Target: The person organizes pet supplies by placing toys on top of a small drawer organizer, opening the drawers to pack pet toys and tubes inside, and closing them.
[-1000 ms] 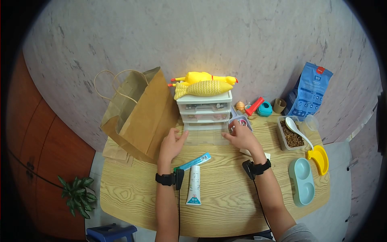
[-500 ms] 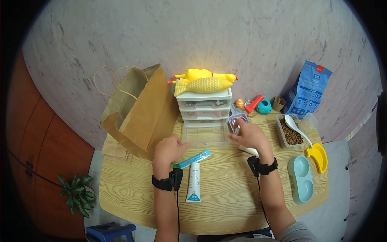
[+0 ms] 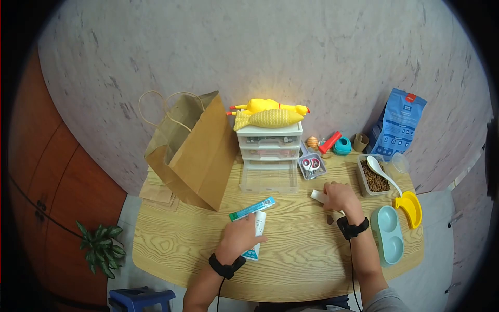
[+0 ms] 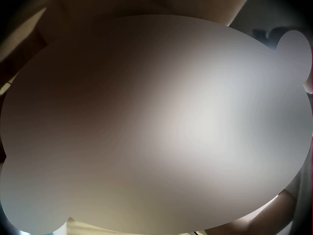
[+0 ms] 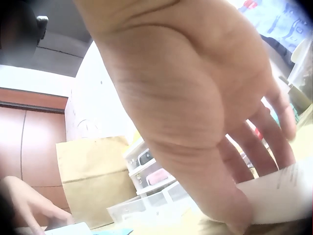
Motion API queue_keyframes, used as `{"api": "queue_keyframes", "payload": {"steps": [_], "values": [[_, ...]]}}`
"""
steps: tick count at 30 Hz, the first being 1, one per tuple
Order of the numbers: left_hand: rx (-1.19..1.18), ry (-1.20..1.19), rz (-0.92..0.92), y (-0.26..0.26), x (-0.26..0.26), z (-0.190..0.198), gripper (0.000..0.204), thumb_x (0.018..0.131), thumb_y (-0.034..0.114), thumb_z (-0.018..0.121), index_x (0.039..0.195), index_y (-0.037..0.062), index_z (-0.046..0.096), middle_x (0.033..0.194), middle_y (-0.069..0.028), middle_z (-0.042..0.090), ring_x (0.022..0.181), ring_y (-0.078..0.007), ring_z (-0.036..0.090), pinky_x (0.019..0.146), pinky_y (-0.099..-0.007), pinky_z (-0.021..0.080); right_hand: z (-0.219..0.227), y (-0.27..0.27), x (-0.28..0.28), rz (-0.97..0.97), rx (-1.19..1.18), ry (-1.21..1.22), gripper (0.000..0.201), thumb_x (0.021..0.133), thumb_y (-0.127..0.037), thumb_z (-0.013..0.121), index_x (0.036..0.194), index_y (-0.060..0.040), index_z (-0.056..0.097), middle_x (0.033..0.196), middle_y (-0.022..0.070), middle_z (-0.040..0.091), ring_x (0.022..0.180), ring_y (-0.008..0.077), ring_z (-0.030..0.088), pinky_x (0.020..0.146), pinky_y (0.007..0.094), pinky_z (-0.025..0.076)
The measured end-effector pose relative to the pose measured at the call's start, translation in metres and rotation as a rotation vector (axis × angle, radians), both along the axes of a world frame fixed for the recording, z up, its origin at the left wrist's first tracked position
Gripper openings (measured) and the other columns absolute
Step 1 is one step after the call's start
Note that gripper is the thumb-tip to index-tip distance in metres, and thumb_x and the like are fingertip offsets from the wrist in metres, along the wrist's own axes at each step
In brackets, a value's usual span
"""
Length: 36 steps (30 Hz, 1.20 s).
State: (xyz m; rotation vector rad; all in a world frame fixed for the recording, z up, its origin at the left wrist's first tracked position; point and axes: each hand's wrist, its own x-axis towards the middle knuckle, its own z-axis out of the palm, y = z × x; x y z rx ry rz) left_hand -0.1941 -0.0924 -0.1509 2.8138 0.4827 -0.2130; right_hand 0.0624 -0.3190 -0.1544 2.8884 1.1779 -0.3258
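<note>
left hand (image 3: 240, 235) closing round white tube (image 3: 258, 224) | right hand (image 3: 339, 196) pinching paper packet (image 3: 318, 195) | lifting each straight, clear of the open drawer (image 3: 268, 179)

The head camera looks steeply down on the whole desk (image 3: 291, 260) from above. The right wrist camera sits close under its hand (image 5: 195, 112), facing the drawer unit (image 5: 151, 181) (both views share it); the left wrist view is a blank blur.

Left hand (image 3: 240, 235) palm down, fingers curled; right hand (image 3: 339, 196) low, fingers and thumb pinching.
</note>
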Motion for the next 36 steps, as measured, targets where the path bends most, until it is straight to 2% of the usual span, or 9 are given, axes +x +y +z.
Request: {"api": "queue_keyframes", "payload": {"steps": [8,11,13,16,18,24,28,33,36], "values": [[0.047,-0.195,-0.14,-0.003,-0.015,-0.004,0.044,0.079,0.03,0.075,0.111,0.0038,0.059,0.095,-0.0142,0.068,0.085,-0.0317,0.07,0.07,-0.0444,0.057,0.042,0.01,-0.016,0.034,0.043,0.067,0.034,0.07,-0.02,0.077,0.099,-0.0053,0.07,0.09,0.0154,0.072,0.085,0.0355,0.068,0.074,0.0419,0.054],[0.058,-0.258,-0.183,-0.003,-0.021,-0.004,0.041,0.079,0.027,0.075,0.112,0.0071,0.061,0.098,-0.0125,0.066,0.092,-0.0299,0.068,0.074,-0.0431,0.056,0.059,0.026,-0.016,0.078,0.307,0.076,0.033,0.071,-0.019,0.077,0.101,-0.0056,0.07,0.093,0.0143,0.072,0.088,0.0349,0.068,0.079,0.0417,0.053],[0.053,-0.265,-0.19,-0.006,-0.021,-0.008,0.038,0.079,0.027,0.076,0.11,0.0083,0.062,0.099,-0.0109,0.066,0.095,-0.0295,0.067,0.077,-0.0422,0.055,0.059,0.051,-0.013,0.383,0.556,-0.086,0.031,0.072,-0.019,0.076,0.1,-0.0063,0.071,0.098,0.0129,0.071,0.091,0.0327,0.068,0.085,0.0419,0.051],[0.029,-0.325,-0.194,-0.01,-0.02,-0.009,0.035,0.079,0.027,0.077,0.107,0.0099,0.064,0.099,-0.0089,0.066,0.096,-0.0289,0.066,0.079,-0.041,0.054,0.067,0.103,-0.023,0.407,0.505,-0.085,0.025,0.074,-0.018,0.075,0.096,-0.0064,0.073,0.095,0.0119,0.071,0.096,0.0302,0.068,0.097,0.0424,0.046],[0.008,-0.372,-0.189,-0.012,-0.021,-0.008,0.035,0.079,0.027,0.078,0.106,0.0101,0.065,0.099,-0.0085,0.066,0.096,-0.0286,0.066,0.079,-0.0407,0.054,0.048,0.141,-0.016,0.536,0.412,-0.26,0.02,0.076,-0.016,0.073,0.093,-0.0062,0.074,0.094,0.0124,0.071,0.091,0.0296,0.07,0.091,0.0425,0.051],[0.002,-0.361,-0.196,-0.011,-0.028,-0.003,0.036,0.078,0.028,0.079,0.105,0.0102,0.064,0.098,-0.008,0.065,0.095,-0.0285,0.066,0.079,-0.0404,0.053,0.01,0.201,-0.01,0.505,0.137,-0.349,0.015,0.081,-0.012,0.067,0.093,-0.0077,0.075,0.091,0.0122,0.074,0.083,0.0284,0.074,0.068,0.0394,0.058],[-0.013,-0.366,-0.199,-0.008,-0.03,-0.003,0.035,0.077,0.027,0.079,0.104,0.0098,0.064,0.098,-0.0079,0.065,0.094,-0.0294,0.065,0.079,-0.0405,0.053,-0.009,0.195,-0.004,0.458,0.399,-0.536,0.013,0.082,-0.012,0.066,0.091,-0.0088,0.075,0.086,0.0134,0.075,0.08,0.0281,0.074,0.068,0.0396,0.058],[-0.034,-0.494,-0.18,-0.003,-0.011,0.015,0.038,0.079,0.027,0.079,0.107,0.0078,0.062,0.101,-0.0098,0.066,0.092,-0.0313,0.066,0.08,-0.0407,0.053,0.046,0.137,-0.017,0.306,0.527,-0.17,0.015,0.084,-0.018,0.068,0.092,-0.0059,0.072,0.079,0.016,0.072,0.076,0.031,0.073,0.069,0.0407,0.057],[-0.345,-0.465,0.041,-0.001,0.014,0.031,0.048,0.082,0.025,0.08,0.118,0.0053,0.055,0.103,-0.0131,0.067,0.088,-0.0261,0.07,0.075,-0.0388,0.055,0.055,0.111,-0.015,0.327,0.624,0.177,0.015,0.088,-0.017,0.066,0.096,-0.0046,0.07,0.079,0.0096,0.073,0.074,0.0261,0.071,0.068,0.037,0.056]]}}
